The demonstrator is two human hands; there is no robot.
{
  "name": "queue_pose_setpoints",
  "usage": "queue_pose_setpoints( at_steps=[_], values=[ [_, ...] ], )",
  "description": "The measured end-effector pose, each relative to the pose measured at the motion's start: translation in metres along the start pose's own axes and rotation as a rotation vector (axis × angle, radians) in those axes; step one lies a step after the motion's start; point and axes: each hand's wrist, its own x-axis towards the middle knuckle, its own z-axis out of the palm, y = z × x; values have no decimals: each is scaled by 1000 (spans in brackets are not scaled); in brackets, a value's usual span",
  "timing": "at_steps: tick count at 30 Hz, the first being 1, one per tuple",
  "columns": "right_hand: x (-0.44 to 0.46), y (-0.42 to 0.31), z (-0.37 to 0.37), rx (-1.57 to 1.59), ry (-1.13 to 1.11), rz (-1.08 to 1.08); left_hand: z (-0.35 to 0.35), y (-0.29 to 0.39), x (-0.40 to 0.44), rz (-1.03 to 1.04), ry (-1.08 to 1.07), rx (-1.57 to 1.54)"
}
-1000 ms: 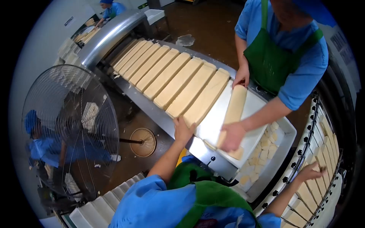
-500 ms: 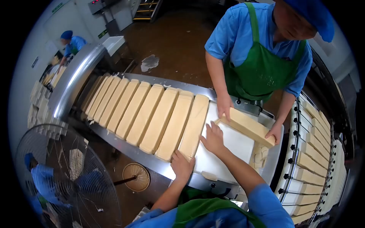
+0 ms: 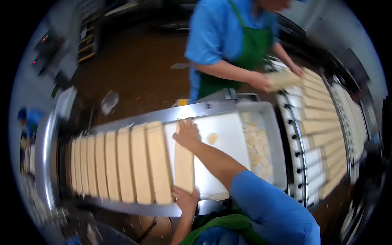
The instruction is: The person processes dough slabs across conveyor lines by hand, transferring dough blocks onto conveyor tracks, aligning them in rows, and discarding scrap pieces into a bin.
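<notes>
A long pale-yellow block (image 3: pixel 183 167), dough-like in look, lies lengthwise away from me on the white conveyor belt (image 3: pixel 216 171). My left hand (image 3: pixel 186 200) is closed around its near end. Over its far end my right hand (image 3: pixel 188 134) is closed, fingers curled over the edge. A narrow gap parts this block from a row of similar blocks (image 3: pixel 141 163) to its left. Right of the held block, a small flat round piece (image 3: pixel 212 138) rests on the belt, and another pale scrap (image 3: pixel 219 197) lies at the near edge.
A grey tray (image 3: pixel 279 151) with flat round pieces stands at the belt's right end. Beyond it, a curved conveyor (image 3: pixel 300 143) with dividers carries more blocks. Across from me a co-worker (image 3: pixel 228 45) holds a block (image 3: pixel 282 79) over it. A metal hood (image 3: pixel 47 159) stands at left.
My right hand has moved onto the block's far end, and the block now stands apart from the row. The co-worker has carried another block rightward to the curved conveyor. My view has turned.
</notes>
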Motion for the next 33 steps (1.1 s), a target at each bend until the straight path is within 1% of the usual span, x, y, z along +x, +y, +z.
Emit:
queue_pose_setpoints(
  at_steps=[2, 3, 4, 5, 6, 7, 8, 10, 11, 12, 13, 14, 15, 16, 18, 19, 21, 22, 23, 24, 25, 26, 28, 29, 30, 31, 32, 33],
  values=[
    [-14, 33, -22, 58, 32, 153, 11, -9, 8, 117, 54, -1],
    [-26, 51, -44, 97, -20, 230, 8, 0, 12, 167, 34, -44],
    [-34, 74, -50, 121, 17, 305, 2, 12, 13, 209, 15, -88],
    [-43, 93, -50, 65, 106, 315, -4, 26, 16, 185, -93, -199],
    [-48, 110, -48, 4, 190, 318, 1, 38, 17, 241, -126, -192],
    [-38, 136, -37, 42, 176, 344, 8, 51, 18, 254, -116, -170],
    [-51, 158, -42, 59, 198, 381, 14, 62, 15, 256, -101, -144],
    [-80, 196, -56, 562, 388, 582, 23, 84, 12, 311, -112, -161],
    [-94, 217, -56, 584, 527, 614, 28, 97, 8, 385, -75, -180],
    [-111, 241, -64, 597, 546, 632, 32, 110, 1, 456, -38, -199],
    [-132, 265, -70, 657, 652, 668, 36, 124, -6, 482, -48, -193],
    [-154, 289, -79, 714, 758, 700, 38, 145, -15, 542, -90, -275],
    [-179, 313, -92, 718, 809, 726, 41, 166, -25, 598, -131, -359],
    [-204, 339, -107, 721, 856, 746, 47, 189, -35, 612, -132, -354],
    [-248, 385, -130, 782, 917, 866, 51, 225, -59, 889, -181, -276],
    [-265, 410, -137, 767, 927, 905, 54, 241, -73, 896, -179, -264],
    [-289, 466, -142, 720, 960, 962, 63, 283, -97, 1006, -276, -336],
    [-295, 496, -139, 696, 971, 989, 69, 300, -105, 1021, -263, -338],
    [-303, 515, -143, 704, 981, 982, 73, 313, -112, 1082, -335, -369],
    [-310, 534, -145, 670, 860, 1037, 78, 323, -119, 1138, -411, -394],
    [-314, 552, -148, 633, 737, 1085, 82, 334, -126, 1176, -392, -324],
    [-317, 571, -149, 642, 733, 1079, 84, 343, -131, 1175, -386, -315],
    [-317, 607, -152, 364, 428, 1043, 90, 365, -139, 1136, -583, -263],
    [-317, 615, -156, 317, 379, 1055, 94, 377, -143, 1132, -571, -256],
    [-314, 625, -151, 322, 377, 1044, 98, 387, -148, 1123, -638, -237],
    [-311, 637, -141, 208, 500, 1065, 103, 394, -154, 1115, -707, -217],
    [-309, 645, -133, 91, 623, 1085, 114, 398, -157, 1113, -702, -211],
    [-306, 649, -128, 56, 725, 1111, 135, 402, -156, 1175, -695, -248]
  ],
)
